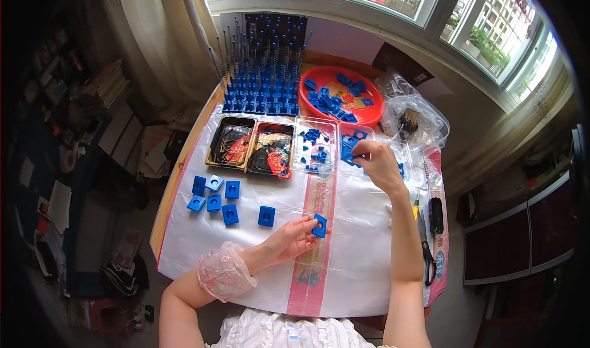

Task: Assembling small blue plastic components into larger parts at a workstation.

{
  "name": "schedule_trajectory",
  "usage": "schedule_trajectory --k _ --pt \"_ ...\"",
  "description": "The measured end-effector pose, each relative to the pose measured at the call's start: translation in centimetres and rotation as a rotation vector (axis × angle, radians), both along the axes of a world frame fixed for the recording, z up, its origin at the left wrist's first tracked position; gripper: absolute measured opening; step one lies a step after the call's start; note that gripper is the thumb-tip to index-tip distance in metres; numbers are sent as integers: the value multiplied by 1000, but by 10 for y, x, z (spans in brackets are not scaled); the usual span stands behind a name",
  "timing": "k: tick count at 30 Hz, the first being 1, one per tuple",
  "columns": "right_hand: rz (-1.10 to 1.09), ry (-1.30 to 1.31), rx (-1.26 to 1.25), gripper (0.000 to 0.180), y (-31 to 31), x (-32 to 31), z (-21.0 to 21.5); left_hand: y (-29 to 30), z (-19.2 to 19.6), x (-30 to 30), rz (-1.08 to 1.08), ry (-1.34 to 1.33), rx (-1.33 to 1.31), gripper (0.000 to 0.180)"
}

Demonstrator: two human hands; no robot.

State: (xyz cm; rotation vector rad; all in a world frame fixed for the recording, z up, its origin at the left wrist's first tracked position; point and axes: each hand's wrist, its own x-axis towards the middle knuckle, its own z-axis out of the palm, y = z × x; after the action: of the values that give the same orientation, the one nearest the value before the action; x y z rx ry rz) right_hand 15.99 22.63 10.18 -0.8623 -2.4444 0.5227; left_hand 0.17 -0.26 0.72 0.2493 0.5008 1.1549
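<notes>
My left hand (294,237) holds a small blue square plastic block (319,225) with a centre hole, pinched at the fingertips above the white plastic table cover (356,250). My right hand (378,164) reaches into a clear plastic tray (349,140) of small blue parts, fingertips closed on a small blue piece (358,157). Several finished blue square blocks (215,194) lie in a loose group to the left of my left hand, with one more block (266,216) nearer to it.
Two black trays (232,140) of small metal parts and another clear tray (314,145) sit in a row. Behind stand a rack of blue blocks with upright springs (261,90) and a red bowl (341,93) of blue pieces. Plastic bags (415,117), scissors (427,250) lie right.
</notes>
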Motion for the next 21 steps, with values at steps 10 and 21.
schedule_trajectory --k 10,21 --pt "509 31 336 8 -83 -29 35 3 0 -7 192 -331 -55 36" --pt "630 -84 789 16 -123 -11 24 2 -1 -7 173 -384 -16 27"
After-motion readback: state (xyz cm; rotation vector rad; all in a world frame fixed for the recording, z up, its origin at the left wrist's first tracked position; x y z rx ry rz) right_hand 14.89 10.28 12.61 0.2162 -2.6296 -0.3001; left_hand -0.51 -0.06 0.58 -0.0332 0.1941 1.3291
